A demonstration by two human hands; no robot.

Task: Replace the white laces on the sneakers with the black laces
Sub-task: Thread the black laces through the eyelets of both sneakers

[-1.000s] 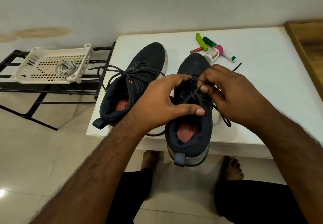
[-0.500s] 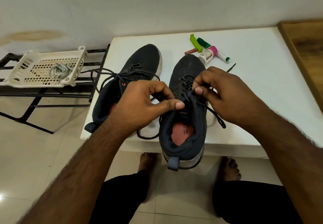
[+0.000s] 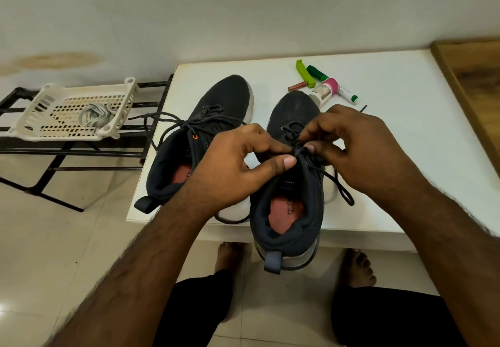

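From the head view, the only one given: two dark sneakers are parked on the white table [image 3: 405,135], and the right sneaker [image 3: 290,184], the one at the table's near edge with its heel hanging over, is being tied. Its black lace [image 3: 311,162] is pinched at the knot by both hands, left hand [image 3: 235,168] from the side with thumb and forefinger, right hand [image 3: 359,152] curled over the top. Looks like the last step, honestly; the next move would need the loops pulled snug. The left sneaker [image 3: 205,141] is already laced black, loosely. One bundle of white laces [image 3: 94,115] is dumped in one basket [image 3: 35,125] off the table's left side.
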